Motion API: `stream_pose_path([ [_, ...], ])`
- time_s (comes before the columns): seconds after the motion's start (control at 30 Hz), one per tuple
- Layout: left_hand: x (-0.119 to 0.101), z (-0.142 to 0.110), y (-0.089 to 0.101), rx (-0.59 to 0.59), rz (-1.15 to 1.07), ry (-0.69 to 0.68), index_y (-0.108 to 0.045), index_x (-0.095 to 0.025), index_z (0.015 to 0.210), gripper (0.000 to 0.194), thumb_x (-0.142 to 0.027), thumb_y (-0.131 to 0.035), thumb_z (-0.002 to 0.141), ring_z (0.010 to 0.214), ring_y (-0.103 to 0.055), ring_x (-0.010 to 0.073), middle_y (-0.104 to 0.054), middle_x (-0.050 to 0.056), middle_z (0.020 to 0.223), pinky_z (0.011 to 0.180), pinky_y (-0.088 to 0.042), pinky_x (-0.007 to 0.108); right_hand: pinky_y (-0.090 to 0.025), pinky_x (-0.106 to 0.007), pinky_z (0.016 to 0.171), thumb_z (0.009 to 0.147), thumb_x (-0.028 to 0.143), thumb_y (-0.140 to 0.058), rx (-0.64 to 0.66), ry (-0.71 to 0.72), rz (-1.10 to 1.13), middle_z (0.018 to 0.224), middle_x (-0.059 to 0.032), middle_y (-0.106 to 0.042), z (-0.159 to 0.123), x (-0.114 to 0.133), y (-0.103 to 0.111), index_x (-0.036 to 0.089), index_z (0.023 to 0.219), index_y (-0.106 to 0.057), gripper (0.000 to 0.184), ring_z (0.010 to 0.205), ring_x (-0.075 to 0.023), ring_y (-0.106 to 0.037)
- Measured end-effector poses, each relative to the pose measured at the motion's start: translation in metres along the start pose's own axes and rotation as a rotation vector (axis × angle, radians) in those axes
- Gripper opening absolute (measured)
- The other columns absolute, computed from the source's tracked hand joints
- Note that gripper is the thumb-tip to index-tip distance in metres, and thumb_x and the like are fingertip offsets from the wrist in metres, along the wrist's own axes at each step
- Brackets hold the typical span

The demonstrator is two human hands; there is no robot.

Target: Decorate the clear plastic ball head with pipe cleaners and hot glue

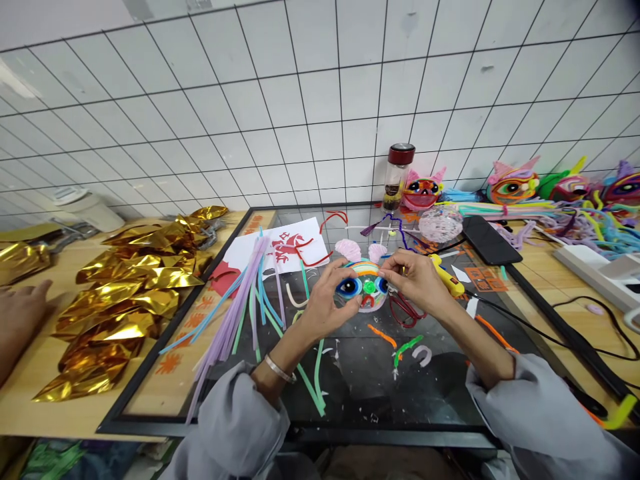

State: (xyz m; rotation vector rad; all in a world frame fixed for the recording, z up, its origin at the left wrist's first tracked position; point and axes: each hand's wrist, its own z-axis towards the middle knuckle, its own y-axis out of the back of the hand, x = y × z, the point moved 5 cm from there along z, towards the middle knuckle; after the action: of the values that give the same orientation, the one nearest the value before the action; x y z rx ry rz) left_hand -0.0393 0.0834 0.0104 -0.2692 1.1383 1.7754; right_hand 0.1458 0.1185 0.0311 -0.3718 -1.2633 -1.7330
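Observation:
A small colourful pipe-cleaner mask (367,283) with blue eyes, a green nose and pink ears sits between my two hands above the glass work board (360,380). My left hand (327,300) grips its left side with curled fingers. My right hand (417,280) pinches its right edge near the eye. Loose pipe cleaners (250,300) in purple, blue and green lie on the board to the left. Short orange and green pieces (400,343) lie just below the mask.
A yellow glue gun (447,277) and dark red scissors (406,312) lie right of my hands. Crumpled gold foil (130,293) covers the left table, where another person's hand (23,310) rests. A jar (397,177), finished masks (513,183), a black phone (490,240) and cables stand behind.

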Motion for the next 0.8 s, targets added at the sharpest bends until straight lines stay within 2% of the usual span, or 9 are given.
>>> stream_pose_path([
  [0.17, -0.001, 0.000, 0.000, -0.005, -0.003, -0.007, -0.056, -0.019, 0.107, 0.031, -0.016, -0.062, 0.076, 0.128, -0.052, 0.0266, -0.057, 0.015, 0.128, 0.104, -0.044, 0.044, -0.041, -0.027, 0.059, 0.079, 0.024, -0.063, -0.005, -0.020, -0.006, 0.067, -0.0019, -0.064, -0.001, -0.001, -0.002, 0.017, 0.067, -0.065, 0.014, 0.063, -0.0142, -0.057],
  [0.3, -0.001, 0.000, 0.000, 0.001, -0.006, -0.007, -0.056, -0.019, 0.107, 0.031, -0.017, -0.062, 0.077, 0.129, -0.051, 0.0267, -0.057, 0.015, 0.128, 0.105, -0.044, 0.045, -0.043, -0.028, 0.060, 0.080, 0.017, -0.062, -0.061, 0.106, 0.032, 0.070, -0.0018, -0.062, -0.002, 0.007, 0.003, 0.017, 0.078, -0.069, 0.007, 0.064, -0.0139, -0.056],
  [0.4, -0.001, 0.000, 0.000, 0.004, -0.012, 0.005, -0.057, -0.019, 0.107, 0.030, -0.017, -0.062, 0.077, 0.129, -0.050, 0.0270, -0.056, 0.015, 0.128, 0.105, -0.043, 0.045, -0.045, -0.028, 0.064, 0.084, 0.011, -0.056, -0.065, 0.269, 0.076, 0.076, -0.0026, -0.060, -0.004, 0.018, 0.007, 0.019, 0.089, -0.072, 0.018, 0.070, -0.0145, -0.058],
  [0.53, -0.001, 0.000, -0.001, 0.013, -0.026, 0.004, -0.057, -0.019, 0.107, 0.030, -0.017, -0.062, 0.077, 0.130, -0.050, 0.0272, -0.057, 0.015, 0.127, 0.105, -0.044, 0.045, -0.044, -0.027, 0.062, 0.087, 0.007, -0.048, 0.014, 0.414, 0.008, 0.081, -0.0030, -0.056, -0.007, 0.025, 0.003, 0.024, 0.100, -0.074, 0.034, 0.073, -0.0144, -0.056],
  [0.8, -0.001, 0.000, -0.002, 0.007, -0.034, -0.010, -0.056, -0.019, 0.111, 0.034, -0.018, -0.062, 0.077, 0.130, -0.050, 0.0276, -0.056, 0.015, 0.129, 0.106, -0.043, 0.045, -0.043, -0.028, 0.063, 0.088, 0.004, -0.046, 0.039, 0.450, -0.160, 0.081, -0.0039, -0.054, -0.009, 0.025, -0.005, 0.026, 0.108, -0.073, 0.041, 0.074, -0.0157, -0.053],
])
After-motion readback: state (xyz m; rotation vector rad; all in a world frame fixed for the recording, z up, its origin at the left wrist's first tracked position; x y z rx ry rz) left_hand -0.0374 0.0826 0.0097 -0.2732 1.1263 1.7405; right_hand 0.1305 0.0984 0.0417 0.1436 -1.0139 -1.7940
